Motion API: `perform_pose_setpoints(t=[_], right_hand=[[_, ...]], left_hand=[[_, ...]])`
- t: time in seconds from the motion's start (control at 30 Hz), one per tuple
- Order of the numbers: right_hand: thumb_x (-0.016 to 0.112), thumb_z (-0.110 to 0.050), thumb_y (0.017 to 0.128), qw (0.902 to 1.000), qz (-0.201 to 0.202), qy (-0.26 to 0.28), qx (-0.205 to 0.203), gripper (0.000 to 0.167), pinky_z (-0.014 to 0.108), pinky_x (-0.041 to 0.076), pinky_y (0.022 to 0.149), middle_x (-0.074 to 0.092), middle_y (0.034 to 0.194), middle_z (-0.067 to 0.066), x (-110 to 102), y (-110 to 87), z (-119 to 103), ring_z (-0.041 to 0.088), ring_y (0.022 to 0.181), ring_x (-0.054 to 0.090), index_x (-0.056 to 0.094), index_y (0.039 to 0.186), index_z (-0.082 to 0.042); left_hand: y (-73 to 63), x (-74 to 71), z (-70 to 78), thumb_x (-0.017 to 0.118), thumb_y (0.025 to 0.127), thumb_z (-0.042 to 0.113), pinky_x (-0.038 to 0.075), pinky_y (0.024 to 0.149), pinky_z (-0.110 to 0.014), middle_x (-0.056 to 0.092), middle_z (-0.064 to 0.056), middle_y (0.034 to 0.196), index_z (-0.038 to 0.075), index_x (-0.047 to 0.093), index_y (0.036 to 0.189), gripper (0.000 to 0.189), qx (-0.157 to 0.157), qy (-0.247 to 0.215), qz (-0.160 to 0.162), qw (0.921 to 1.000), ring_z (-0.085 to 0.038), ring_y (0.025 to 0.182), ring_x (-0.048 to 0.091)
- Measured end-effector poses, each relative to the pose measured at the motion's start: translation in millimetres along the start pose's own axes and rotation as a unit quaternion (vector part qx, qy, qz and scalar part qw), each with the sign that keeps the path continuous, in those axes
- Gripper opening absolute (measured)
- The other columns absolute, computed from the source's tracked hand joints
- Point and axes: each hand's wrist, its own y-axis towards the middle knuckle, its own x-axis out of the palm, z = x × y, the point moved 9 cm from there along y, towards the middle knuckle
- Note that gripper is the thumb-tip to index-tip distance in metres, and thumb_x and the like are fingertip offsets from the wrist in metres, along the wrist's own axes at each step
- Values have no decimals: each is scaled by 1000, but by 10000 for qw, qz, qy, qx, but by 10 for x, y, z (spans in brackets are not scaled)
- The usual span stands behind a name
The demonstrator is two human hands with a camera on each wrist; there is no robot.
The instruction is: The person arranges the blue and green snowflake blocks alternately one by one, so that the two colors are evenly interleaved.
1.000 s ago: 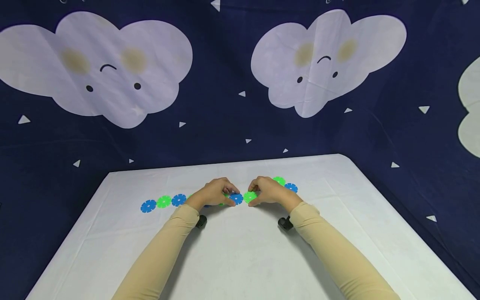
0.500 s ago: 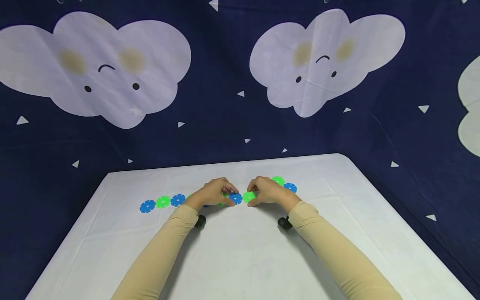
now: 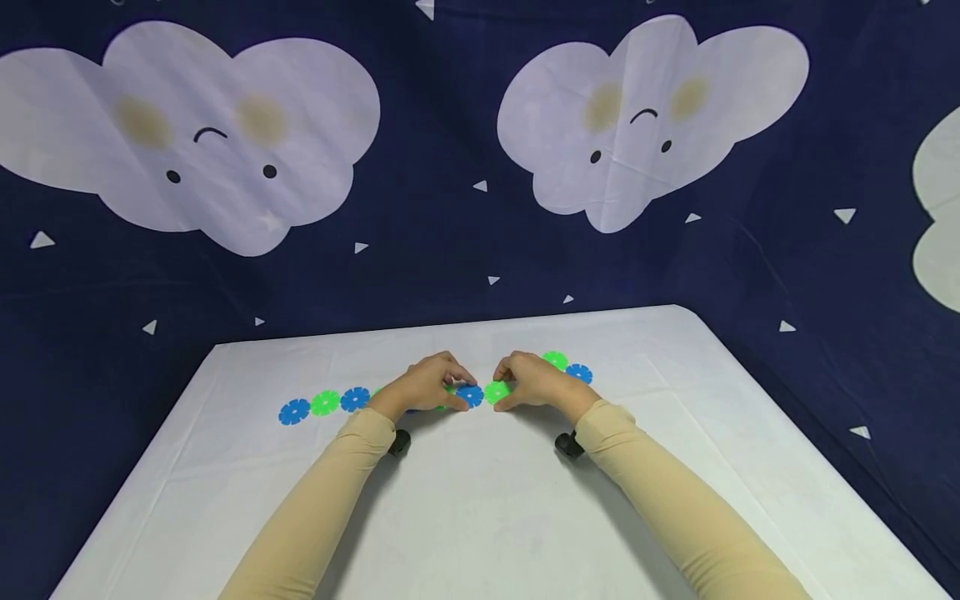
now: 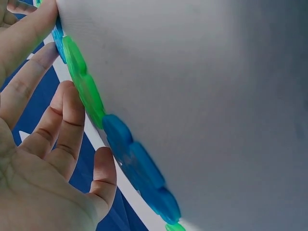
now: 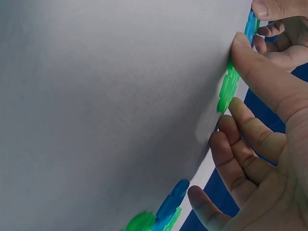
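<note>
My left hand (image 3: 427, 385) holds a blue notched plastic disc (image 3: 470, 396) between thumb and fingers, flat on the white table. Right beside it, a green notched disc (image 3: 496, 392) is held by the thumb and fingers of my right hand (image 3: 536, 382). The two discs meet or nearly meet at their edges; whether they interlock cannot be told. In the left wrist view, a green disc (image 4: 85, 82) and a blue disc (image 4: 139, 168) continue the row under my left hand. The right wrist view has my thumb and a finger at the edges of the green disc (image 5: 228, 89).
Leftward the row goes on with a blue disc (image 3: 356, 399), a green disc (image 3: 326, 402) and a blue end disc (image 3: 294, 412). Beyond my right hand lie a green disc (image 3: 555, 360) and a blue disc (image 3: 579, 373). A dark cloud-print cloth (image 3: 435, 275) hangs behind the table (image 3: 480, 500).
</note>
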Motion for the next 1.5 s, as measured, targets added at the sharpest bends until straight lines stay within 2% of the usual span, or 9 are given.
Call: perform_pose_setpoints(t=[0.23, 0.43, 0.7, 0.87, 1.03, 1.13, 1.27, 1.5], right_hand=[[95, -28, 84, 10000, -25, 17, 22, 50, 41, 55, 110, 74, 120, 7, 5, 6, 8, 24, 118, 68, 74, 124, -5], [95, -28, 84, 10000, -31, 22, 59, 51, 41, 55, 110, 74, 120, 7, 4, -4, 20, 24, 118, 68, 74, 124, -5], [94, -27, 85, 9999, -71, 90, 20, 52, 41, 55, 110, 74, 121, 8, 15, -1, 6, 25, 119, 68, 73, 126, -3], [94, -27, 85, 10000, -10, 39, 10, 51, 41, 55, 110, 74, 121, 7, 10, 4, 24, 25, 119, 68, 73, 125, -4], [92, -33, 87, 9993, -114, -288, -191, 54, 42, 56, 109, 72, 122, 6, -12, -25, -14, 24, 119, 68, 74, 129, -5], [90, -36, 89, 9986, -202, -343, -337, 56, 44, 56, 109, 72, 125, 8, -81, -56, -17, 26, 121, 68, 72, 133, -6], [86, -32, 93, 9988, -164, -173, -437, 56, 47, 54, 111, 73, 130, 14, -285, -100, 64, 30, 125, 67, 69, 138, -3], [84, -22, 94, 9997, -63, -144, -181, 54, 51, 52, 113, 72, 133, 18, -614, -194, 380, 35, 127, 66, 66, 140, -1]], left_hand=[[14, 15, -4, 91, 88, 32, 51, 105, -55, 62, -2, 137, 30, 81, 126, 40, -73, 155, -45, 9998, -22, 119, 65], [21, 10, 13, 92, 87, 32, 52, 103, -54, 63, -2, 135, 30, 81, 125, 39, -60, 196, -28, 9998, -22, 117, 65], [26, 15, 9, 92, 87, 32, 47, 108, -59, 63, -2, 135, 31, 81, 124, 38, -150, 228, -41, 9996, -22, 117, 65], [26, 7, 38, 92, 87, 30, 47, 105, -58, 64, -1, 132, 30, 81, 124, 39, -35, 260, -26, 9997, -21, 115, 64], [18, -3, 66, 91, 87, 31, 51, 100, -52, 65, -2, 130, 28, 79, 128, 43, 145, 298, -66, 9994, -21, 114, 65], [21, -11, 88, 91, 88, 32, 54, 97, -49, 66, -3, 129, 26, 77, 132, 46, 263, 292, -103, 9992, -22, 114, 66], [44, -16, 126, 90, 89, 33, 55, 98, -50, 68, -4, 128, 23, 76, 134, 49, 317, 332, -130, 9989, -24, 117, 68], [110, -13, 210, 89, 89, 33, 55, 101, -52, 72, -3, 124, 20, 74, 136, 51, 367, 400, -54, 9985, -24, 117, 69]])
